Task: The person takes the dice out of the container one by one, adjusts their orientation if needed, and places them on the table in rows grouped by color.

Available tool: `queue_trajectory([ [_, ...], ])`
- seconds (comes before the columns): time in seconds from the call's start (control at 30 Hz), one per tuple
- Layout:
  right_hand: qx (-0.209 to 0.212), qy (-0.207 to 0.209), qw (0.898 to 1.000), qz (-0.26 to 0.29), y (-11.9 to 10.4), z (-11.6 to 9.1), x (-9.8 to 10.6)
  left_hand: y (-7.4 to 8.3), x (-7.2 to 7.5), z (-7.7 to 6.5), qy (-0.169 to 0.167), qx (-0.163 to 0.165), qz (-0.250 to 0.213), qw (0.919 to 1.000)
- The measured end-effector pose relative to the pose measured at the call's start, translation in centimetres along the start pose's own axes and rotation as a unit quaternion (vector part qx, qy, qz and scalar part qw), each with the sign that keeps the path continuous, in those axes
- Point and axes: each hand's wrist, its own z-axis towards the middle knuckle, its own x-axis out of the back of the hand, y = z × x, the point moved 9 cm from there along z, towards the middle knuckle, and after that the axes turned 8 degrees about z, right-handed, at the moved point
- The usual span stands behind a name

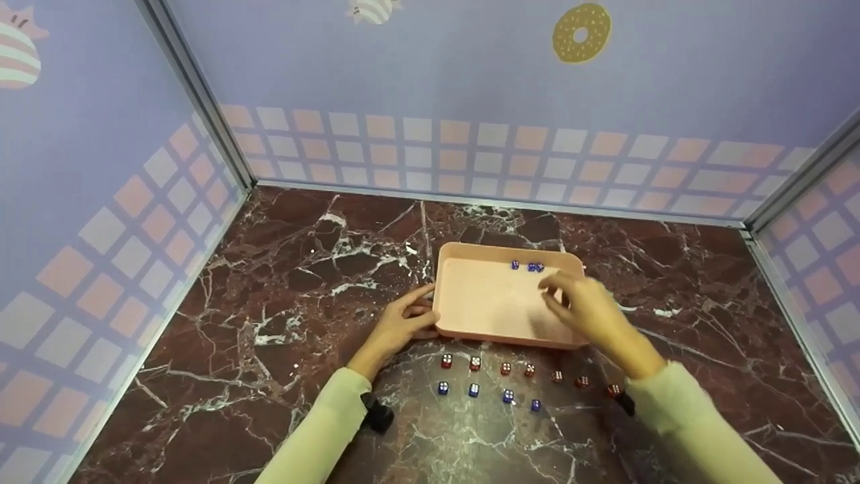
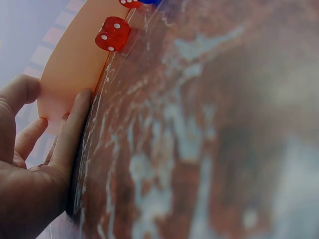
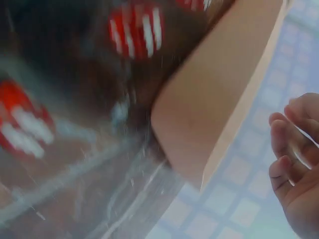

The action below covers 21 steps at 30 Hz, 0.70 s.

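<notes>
A shallow peach-coloured tray (image 1: 470, 296) lies on the table, with three blue dice (image 1: 515, 265) inside near its far wall. My left hand (image 1: 401, 319) touches the tray's left side at the near corner, fingers mostly straight against its outer wall. Over the tray's right part hovers my right hand (image 1: 588, 306), its fingers loosely bent. The right wrist view shows these fingers (image 3: 280, 134) with nothing visible between them. Before the tray stand a row of several red dice (image 1: 506, 368) and, nearer, a row of several blue dice (image 1: 474, 390).
The table (image 1: 322, 289) has a dark red, white-veined marble surface. Patterned panels (image 1: 470, 74) enclose it at the back, left and right. A black wrist device (image 1: 378, 413) sits at the left cuff. The rightmost red die (image 1: 614, 390) lies close to the right sleeve.
</notes>
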Motion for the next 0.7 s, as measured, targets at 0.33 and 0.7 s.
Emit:
queue_trajectory([
  [0.33, -0.074, -0.06, 0.992, -0.086, 4.5, 3.9, -0.2, -0.4, -0.2, -0.2, 0.005, 0.007, -0.003, 1.0],
  [0.7, -0.125, -0.08, 0.978, -0.149, 6.9, 6.1, -2.0, -0.2, 0.1, -0.3, -0.003, 0.009, 0.014, 0.9999],
])
